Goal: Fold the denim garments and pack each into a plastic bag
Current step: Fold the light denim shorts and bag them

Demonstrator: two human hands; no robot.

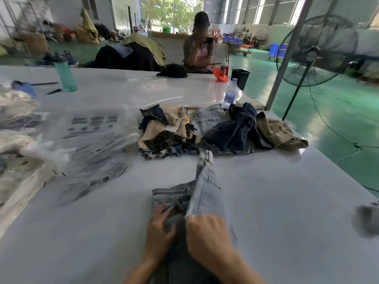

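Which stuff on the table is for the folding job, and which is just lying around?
For the job:
light denim garment, held by the left hand and right hand
pile of garments
plastic bags

Just lying about:
green bottle
water bottle
black bin
fan

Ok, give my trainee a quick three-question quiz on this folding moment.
1. True or false: the left hand lies flat on the light blue jeans.
2. Which hand grips the raised jeans leg: A) left B) right?
3. Fill in: the plastic bags lie to the ____ of the heap of unfolded garments.

Key: 1 true; 2 B; 3 left.
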